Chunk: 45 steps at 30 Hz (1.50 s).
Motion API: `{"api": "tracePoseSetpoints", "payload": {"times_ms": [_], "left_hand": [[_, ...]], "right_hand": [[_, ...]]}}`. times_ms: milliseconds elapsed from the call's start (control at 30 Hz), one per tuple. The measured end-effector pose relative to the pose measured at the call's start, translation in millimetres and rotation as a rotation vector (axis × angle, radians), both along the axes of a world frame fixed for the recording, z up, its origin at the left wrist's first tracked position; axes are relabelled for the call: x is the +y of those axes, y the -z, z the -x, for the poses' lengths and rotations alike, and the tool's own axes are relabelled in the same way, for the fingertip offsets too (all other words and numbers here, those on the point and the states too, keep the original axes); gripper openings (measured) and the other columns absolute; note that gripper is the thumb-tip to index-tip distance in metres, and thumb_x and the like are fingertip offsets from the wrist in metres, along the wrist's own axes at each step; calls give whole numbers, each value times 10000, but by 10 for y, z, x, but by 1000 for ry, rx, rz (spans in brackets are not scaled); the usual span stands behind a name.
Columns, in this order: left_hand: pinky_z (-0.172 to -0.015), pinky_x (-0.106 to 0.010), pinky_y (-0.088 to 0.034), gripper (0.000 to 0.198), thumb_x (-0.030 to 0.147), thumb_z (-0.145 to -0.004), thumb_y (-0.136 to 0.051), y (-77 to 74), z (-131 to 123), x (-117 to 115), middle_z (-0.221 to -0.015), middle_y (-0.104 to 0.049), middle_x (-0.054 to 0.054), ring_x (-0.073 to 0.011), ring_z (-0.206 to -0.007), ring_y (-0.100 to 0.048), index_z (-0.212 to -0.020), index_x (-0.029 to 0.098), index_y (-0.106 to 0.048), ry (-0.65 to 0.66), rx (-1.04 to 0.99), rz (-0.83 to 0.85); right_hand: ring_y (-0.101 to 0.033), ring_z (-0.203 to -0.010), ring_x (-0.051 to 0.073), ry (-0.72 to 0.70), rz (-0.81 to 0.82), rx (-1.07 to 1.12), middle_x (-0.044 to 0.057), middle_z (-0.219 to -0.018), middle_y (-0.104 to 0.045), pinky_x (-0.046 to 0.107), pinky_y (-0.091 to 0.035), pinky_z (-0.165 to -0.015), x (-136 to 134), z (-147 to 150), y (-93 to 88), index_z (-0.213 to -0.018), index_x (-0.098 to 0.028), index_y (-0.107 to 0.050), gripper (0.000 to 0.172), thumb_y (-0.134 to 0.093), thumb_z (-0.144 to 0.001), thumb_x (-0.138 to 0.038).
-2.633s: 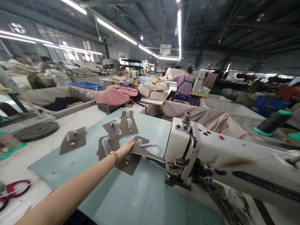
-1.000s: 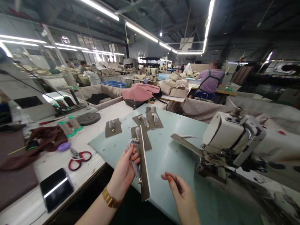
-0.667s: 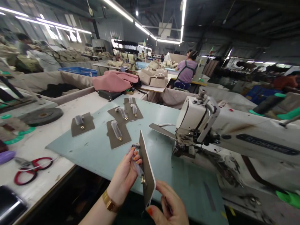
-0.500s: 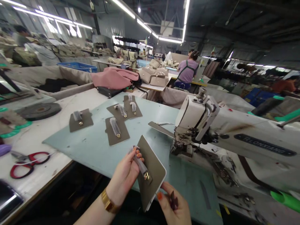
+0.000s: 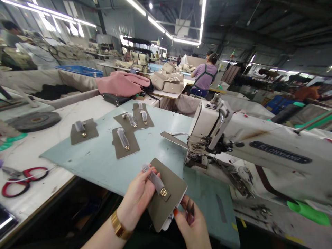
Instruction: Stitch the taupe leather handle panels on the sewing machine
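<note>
Big sewing workshop with strip lights overhead. A pale green table board (image 5: 103, 162) runs left of the sewing machine (image 5: 207, 128).

My left hand (image 5: 136, 199) is in front of the machine, nearer me. It grips a taupe panel (image 5: 166, 207) held off the board and tilted, thumb pressed on its plastic-wrapped strap (image 5: 155, 180). A gold clasp (image 5: 163, 192) sits at the strap's lower end. Gold bracelet (image 5: 118, 226) on that wrist.

My right hand (image 5: 193, 224) is just under the panel's lower edge, fingers curled around small thread snips (image 5: 190, 211). One orange-nailed fingertip touches the panel's white edge.

Left of the machine, flat on the board:
- a matching panel (image 5: 126, 143), the nearest one
- two overlapping panels (image 5: 137, 117) behind it
- a fourth panel (image 5: 84, 131) further left

Another piece (image 5: 172, 139) sticks out from under the machine's needle end, pointing left.

Far left of the machine, past the board's edge, red scissors (image 5: 24, 174) lie on the white table. A black disc (image 5: 35, 121) is beyond them.

Behind the machine to its left are a pink cloth (image 5: 121, 83) and then beige bags (image 5: 168, 83). Further behind the machine a person in a purple top (image 5: 204, 74) sits with their back to me.
</note>
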<state>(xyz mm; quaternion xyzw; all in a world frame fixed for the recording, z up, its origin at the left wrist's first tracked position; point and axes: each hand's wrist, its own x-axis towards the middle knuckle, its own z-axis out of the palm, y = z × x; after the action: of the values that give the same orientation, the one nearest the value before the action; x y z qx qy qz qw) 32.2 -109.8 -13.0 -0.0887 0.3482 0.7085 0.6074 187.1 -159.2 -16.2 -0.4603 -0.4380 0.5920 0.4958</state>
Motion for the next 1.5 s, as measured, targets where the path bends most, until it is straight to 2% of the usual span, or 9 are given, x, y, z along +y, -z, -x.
{"api": "tracePoseSetpoints", "payload": {"times_ms": [300, 400, 500, 733, 867, 1000, 1200, 1367, 1500], "left_hand": [[-734, -316, -616, 203, -28, -883, -383, -88, 47, -28, -936, -599, -89, -124, -791, -651, -904, 111, -530, 52, 51, 41], [-754, -321, -608, 242, -37, -877, -378, -73, 29, -51, -953, -603, -91, -125, -817, -647, -927, 112, -561, 51, 135, 3], [-750, -289, -596, 276, -11, -858, -451, -76, -51, -112, -946, -604, -64, -115, -798, -633, -1027, 154, -595, 90, 256, -54], [-613, -173, -510, 210, 250, -799, -668, -20, -216, -380, -818, -571, 12, -77, -640, -534, -1000, 218, -616, 128, 532, -286], [-950, -200, -415, 398, 339, -737, -733, 252, -264, -558, -1126, -604, -10, -148, -1090, -529, -1099, 253, -591, 110, 653, -100], [-1066, -341, -341, 549, 366, -645, -802, 474, -396, -741, -1259, -581, -81, -257, -1284, -418, -1134, 226, -593, 362, 422, 12], [-837, -333, -520, 464, 387, -707, -757, 322, -432, -768, -1033, -692, -104, -257, -984, -636, -1103, 178, -633, 536, 172, -40], [-720, -249, -545, 323, 325, -732, -743, 136, -371, -649, -900, -699, -59, -174, -814, -651, -985, 140, -667, 457, 170, 95], [-577, -218, -525, 213, 286, -752, -723, 14, -369, -593, -768, -674, -33, -125, -640, -605, -866, 119, -655, 429, 212, 82]], "right_hand": [[-619, -730, 171, -49, 74, 39, 65, -799, -673, 276, -507, -742, 35, -107, 108, -939, -144, -687, 350, -754, -724, -413], [-403, -455, 78, -48, 108, -5, -8, -584, -536, 191, -377, -466, 94, -194, 61, -870, -134, -660, 398, -634, -805, -526], [-179, -439, 58, -76, 115, -92, -72, -509, -304, 190, -179, -411, 156, -256, 15, -709, -144, -559, 464, -473, -892, -562], [-388, -564, 104, -158, -146, -538, -28, -576, -405, 211, -279, -514, 35, -200, 119, -632, -139, -557, 374, -510, -904, -392], [-513, -622, 131, -54, -384, -660, 18, -670, -559, 219, -350, -581, -80, -203, 164, -788, -160, -655, 294, -446, -946, -294], [-559, -654, 156, -110, -477, -706, 52, -716, -614, 226, -387, -591, -109, -181, 121, -900, -171, -679, 244, -453, -939, -253], [-534, -619, 150, -192, -173, -364, 24, -653, -587, 220, -424, -594, -157, -92, -85, -744, -147, -690, 289, -534, -879, -350], [-613, -736, 197, -151, 59, -8, 56, -802, -675, 303, -497, -761, -234, -177, -205, -978, -179, -727, 358, -651, -776, -465], [-492, -470, 106, -39, 145, -4, 52, -720, -690, 336, -505, -776, -282, -264, -188, -925, -176, -739, 321, -646, -800, -456]]}}
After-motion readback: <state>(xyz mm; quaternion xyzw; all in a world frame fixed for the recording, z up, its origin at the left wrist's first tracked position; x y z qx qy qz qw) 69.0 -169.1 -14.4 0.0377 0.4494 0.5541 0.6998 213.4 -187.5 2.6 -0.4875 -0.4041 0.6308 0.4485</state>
